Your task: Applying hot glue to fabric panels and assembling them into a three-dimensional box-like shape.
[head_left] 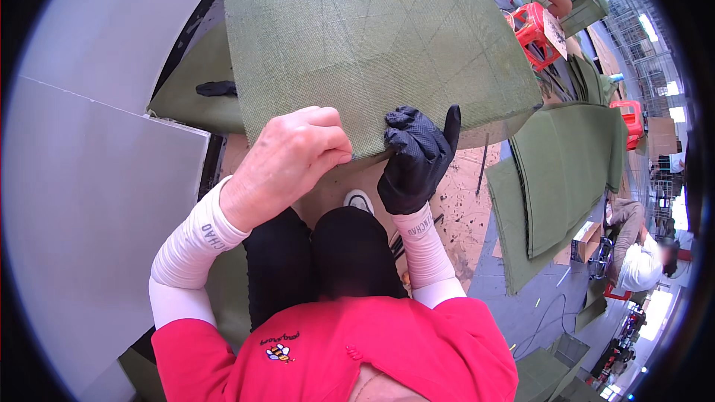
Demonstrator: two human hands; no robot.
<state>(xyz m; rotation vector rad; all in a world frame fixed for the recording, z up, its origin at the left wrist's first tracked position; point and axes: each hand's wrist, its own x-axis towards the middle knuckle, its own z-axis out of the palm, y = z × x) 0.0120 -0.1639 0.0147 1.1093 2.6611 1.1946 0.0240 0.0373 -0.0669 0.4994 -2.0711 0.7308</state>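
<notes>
bare left hand [298, 156] is pinching the near edge of a green woven-mesh panel [372, 45] spreading out beyond it; black-gloved right hand [418, 156] is curling alongside, can't tell if gripping; probably handling light, stiffish, grippy; I'm favouring 2-handed edge holds

Panel [372, 52] ahead of knees [356, 249]; panel stack [573, 171] right; left, seemingly glove [216, 88] on lower panel [199, 63].

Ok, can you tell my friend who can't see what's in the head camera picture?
A person in a red top works at the near edge of a green mesh panel, bare left hand pinched together there, black-gloved right hand curled against it. More green panels are stacked to the right, near red stools.
</notes>
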